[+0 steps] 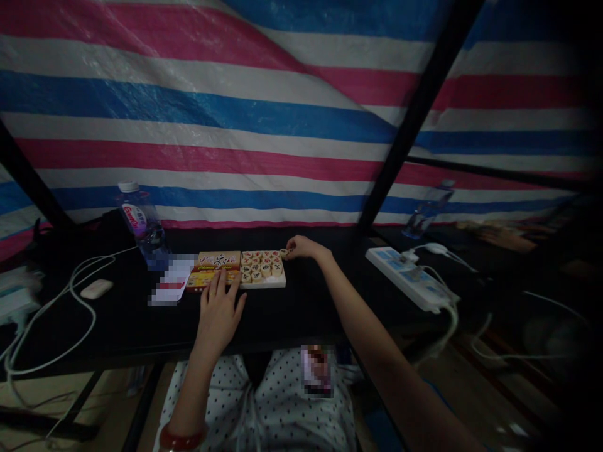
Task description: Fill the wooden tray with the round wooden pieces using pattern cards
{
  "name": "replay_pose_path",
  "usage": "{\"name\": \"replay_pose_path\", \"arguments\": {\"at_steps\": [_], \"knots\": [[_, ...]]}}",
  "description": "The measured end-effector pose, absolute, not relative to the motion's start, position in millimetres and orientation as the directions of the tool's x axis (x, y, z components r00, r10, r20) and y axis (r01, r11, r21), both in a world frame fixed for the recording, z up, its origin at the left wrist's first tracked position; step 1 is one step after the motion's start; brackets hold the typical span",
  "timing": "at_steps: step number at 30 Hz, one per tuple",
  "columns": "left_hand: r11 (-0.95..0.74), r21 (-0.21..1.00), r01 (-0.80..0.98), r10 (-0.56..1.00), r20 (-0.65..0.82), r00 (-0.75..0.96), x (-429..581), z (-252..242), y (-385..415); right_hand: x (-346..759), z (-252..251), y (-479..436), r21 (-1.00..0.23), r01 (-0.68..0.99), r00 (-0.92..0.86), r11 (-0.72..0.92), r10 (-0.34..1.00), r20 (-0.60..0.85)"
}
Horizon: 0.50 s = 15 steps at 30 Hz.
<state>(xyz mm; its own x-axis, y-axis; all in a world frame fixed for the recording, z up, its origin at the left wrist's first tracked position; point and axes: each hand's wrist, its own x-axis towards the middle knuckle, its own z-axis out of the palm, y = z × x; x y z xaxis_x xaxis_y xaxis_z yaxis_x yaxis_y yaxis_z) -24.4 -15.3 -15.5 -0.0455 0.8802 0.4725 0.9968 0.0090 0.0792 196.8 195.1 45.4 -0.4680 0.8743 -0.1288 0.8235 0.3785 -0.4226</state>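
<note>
My left hand [221, 304] lies with spread fingers across the front of a yellow and brown Chinese chess box [219, 259]. Pressed against the box's right side is a white tray [273, 283] of round wooden pieces, the back ones marked in red and the front ones in black. Just off the tray's back right corner, my right hand [301, 248] pinches a round Chinese chess piece [284, 252] between thumb and fingers. Part of the box's printed face is hidden under my left fingers.
Left of the box are a partly blurred white card [172, 282], a water bottle [144, 226], a white mouse-shaped object [97, 289] and loose cables. To the right lie a power strip [405, 279] with plugs and another bottle [426, 210]. Another person's hand [509, 240] shows at far right.
</note>
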Motion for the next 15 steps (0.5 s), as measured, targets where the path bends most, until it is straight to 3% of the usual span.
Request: {"name": "replay_pose_path", "arguments": {"at_steps": [7, 15], "knots": [[0.005, 0.079, 0.997, 0.878, 0.477, -0.043, -24, -16, -15, 195, 48, 191, -0.479, 0.801, -0.480, 0.360, 0.864, -0.152], [0.006, 0.079, 0.997, 0.883, 0.468, -0.042, -24, -15, -15, 194, 55, 184, -0.441, 0.825, -0.443, 0.353, 0.889, -0.118]]}}
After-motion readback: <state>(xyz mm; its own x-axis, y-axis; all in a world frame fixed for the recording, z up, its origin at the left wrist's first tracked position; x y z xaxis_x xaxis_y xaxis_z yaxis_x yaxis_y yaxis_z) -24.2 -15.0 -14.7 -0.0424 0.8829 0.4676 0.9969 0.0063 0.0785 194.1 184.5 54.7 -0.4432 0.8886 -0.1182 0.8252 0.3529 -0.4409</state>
